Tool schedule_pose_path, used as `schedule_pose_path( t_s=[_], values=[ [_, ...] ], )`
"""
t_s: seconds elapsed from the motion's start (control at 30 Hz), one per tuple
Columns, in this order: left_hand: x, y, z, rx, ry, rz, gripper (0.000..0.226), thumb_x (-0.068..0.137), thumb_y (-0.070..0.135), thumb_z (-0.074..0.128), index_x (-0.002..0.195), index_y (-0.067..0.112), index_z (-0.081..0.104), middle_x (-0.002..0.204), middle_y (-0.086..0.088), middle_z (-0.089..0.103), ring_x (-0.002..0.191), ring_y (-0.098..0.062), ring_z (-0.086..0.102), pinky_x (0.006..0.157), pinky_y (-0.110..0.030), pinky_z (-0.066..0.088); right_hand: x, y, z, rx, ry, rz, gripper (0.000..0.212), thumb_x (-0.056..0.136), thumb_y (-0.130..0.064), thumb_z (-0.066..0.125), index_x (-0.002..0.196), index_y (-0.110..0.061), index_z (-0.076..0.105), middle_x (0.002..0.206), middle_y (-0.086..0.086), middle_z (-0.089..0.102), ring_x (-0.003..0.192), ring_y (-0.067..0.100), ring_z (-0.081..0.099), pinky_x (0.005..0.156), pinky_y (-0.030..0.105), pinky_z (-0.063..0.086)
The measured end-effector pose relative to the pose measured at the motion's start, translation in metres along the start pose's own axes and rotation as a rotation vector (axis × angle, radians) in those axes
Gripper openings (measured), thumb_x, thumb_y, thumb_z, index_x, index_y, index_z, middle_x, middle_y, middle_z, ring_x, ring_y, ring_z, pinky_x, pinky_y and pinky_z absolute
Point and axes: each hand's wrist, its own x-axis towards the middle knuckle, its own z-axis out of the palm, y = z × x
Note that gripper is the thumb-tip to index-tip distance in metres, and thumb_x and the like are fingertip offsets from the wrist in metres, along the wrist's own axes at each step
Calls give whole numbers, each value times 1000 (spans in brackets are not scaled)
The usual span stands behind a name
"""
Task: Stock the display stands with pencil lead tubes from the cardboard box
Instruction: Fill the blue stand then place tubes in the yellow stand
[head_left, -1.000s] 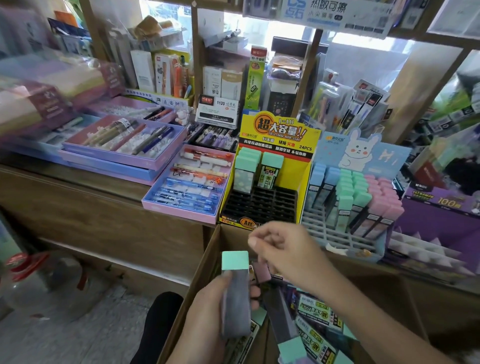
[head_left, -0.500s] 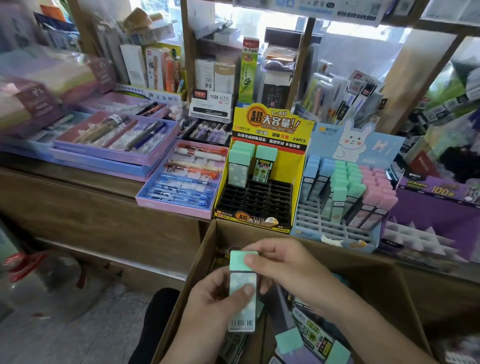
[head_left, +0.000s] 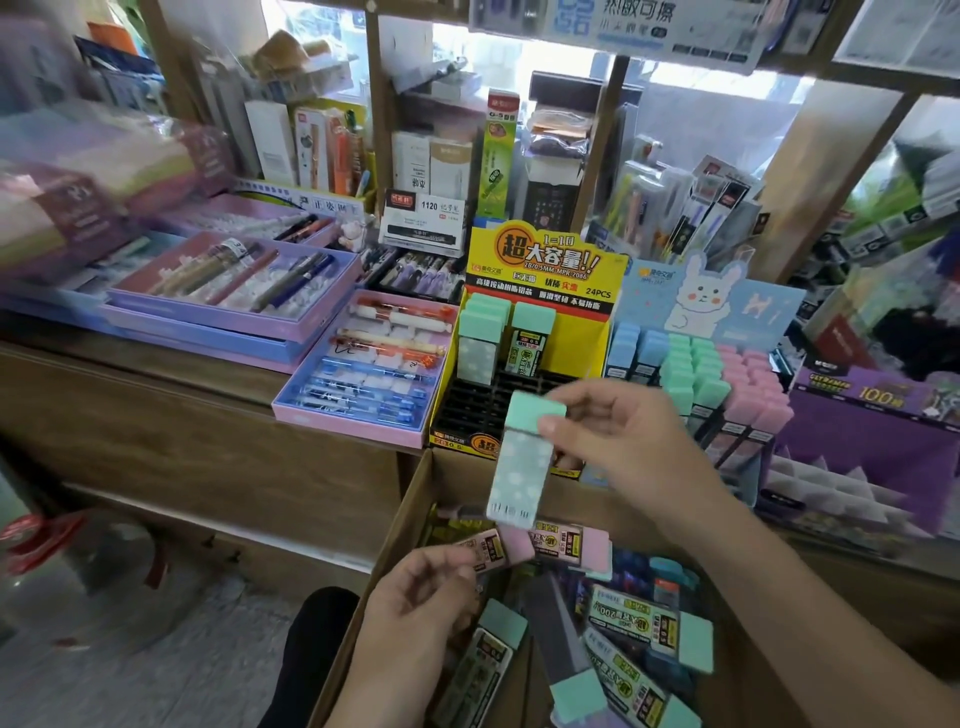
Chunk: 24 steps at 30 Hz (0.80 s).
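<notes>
Fingers (head_left: 453, 564) of our left hand (head_left: 415, 605), nearest to us and low in the cardboard box (head_left: 388, 569), pinch a pink-capped tube (head_left: 493, 552) by its end. It lies almost flat, with its cap towards three o'clock. More tubes lie loose in the box, from about four o'clock of that hand.

Up at one o'clock from it, our right hand (head_left: 641, 449) pinches the mint tube (head_left: 519, 467) at its cap, thumb on the front face and the other fingers behind. The tube hangs nearly upright, cap at twelve and barcode end at six, leaning slightly.

This is the hand closer to the goal. On the worktop (head_left: 156, 364) just beyond the box, the yellow stand (head_left: 545, 260) has a black grid of slots (head_left: 480, 402) just past the tube at about eleven o'clock. A few mint tubes fill its back row.

We judge the tube already points the right way, so it needs only carrying forward and lowering. The blue rabbit stand (head_left: 727, 306) sits at two o'clock.
</notes>
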Motion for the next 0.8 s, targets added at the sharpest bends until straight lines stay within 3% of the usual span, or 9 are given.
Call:
schedule_pose_path(
  t_s=[0.13,0.23,0.33,0.47,0.57,0.67,0.73,0.8],
  values=[
    [-2,7,1,-35,37,-34,16,95,1,67,86,8,77,64,-6,69,55,-11,62,62,-32,47,32,-13,-6,-61,178,-102,18,87,-14,81,103,-23,77,93,3,76,85,20,72,80,31,62],
    [-6,9,1,-12,54,-5,9,94,0,67,89,1,74,61,-5,67,52,-10,60,61,-34,46,54,-22,-2,-116,230,-182,19,88,-17,81,96,-32,75,87,-3,73,79,9,67,80,29,60],
    [-10,12,4,82,38,42,7,92,-5,68,86,-3,71,65,-4,63,58,-9,57,61,-33,45,73,-27,7,-159,232,-205,20,89,-15,79,94,-33,71,83,-2,70,78,23,68,79,41,62],
    [-18,12,6,486,-100,83,9,91,9,71,87,17,71,83,4,72,77,-6,65,79,-21,52,90,-27,22,-214,211,-230,14,91,-13,76,99,-24,71,87,6,71,78,33,69,78,50,61],
    [-17,17,13,896,-232,13,15,93,32,66,108,30,66,113,10,71,110,-4,65,103,-20,47,97,-23,30,-225,200,-219,12,92,-12,75,102,-17,74,90,8,72,78,32,70,76,51,61],
    [-12,5,11,1136,-364,-17,44,104,40,52,144,22,48,153,0,49,143,-18,45,117,-27,35,100,-17,35,-247,179,-206,13,92,-13,75,102,-20,74,92,3,72,83,28,71,79,49,62],
    [-8,2,10,1238,-385,2,52,104,45,51,151,25,41,164,-2,33,154,-22,28,123,-29,26,100,-13,35,-284,159,-198,14,92,-14,75,103,-22,74,91,0,71,83,25,71,81,47,61],
    [-7,1,9,1262,-371,30,52,103,46,51,151,29,40,162,2,36,151,-16,32,121,-25,25,100,-10,34,-336,131,-190,16,92,-14,74,107,-21,74,89,-5,68,82,21,69,84,45,61]
  ],
)
